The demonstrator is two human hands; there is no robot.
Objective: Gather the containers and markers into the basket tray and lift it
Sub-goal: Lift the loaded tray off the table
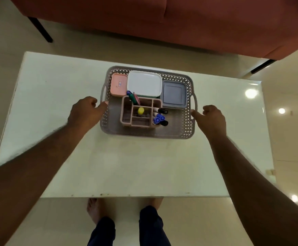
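**Both hands at the basket tray's ends**

Bare feet point(98, 209) and dark trouser legs point(150, 226) stand on the floor at the near edge of the white desk point(56, 121). Beyond them, mid-desk, sits the grey basket tray point(144, 132), the landmark for everything else.

Inside the tray, along its far wall, lie three lidded containers: a pink one point(119, 84) at the far left, a white one point(144, 83) in the middle, a grey-blue one point(174, 94) at the far right. Nearer the tray's centre stands a pink divided organiser point(127, 118) holding markers point(159, 118), with blue and black caps on its right side, a yellow cap in a middle cell, and green and pink ones at its far-left corner.

At the tray's left end, the left hand point(84, 112) has its fingers point(93, 102) curled, thumb tip touching the rim beside the left handle. At the tray's right end, the right hand point(211, 118) also has curled fingers, thumb reaching to the rim just below the right handle. Neither hand visibly wraps a handle. The tray rests flat on the desk.

Past the tray's far side stands a red sofa point(198, 20).
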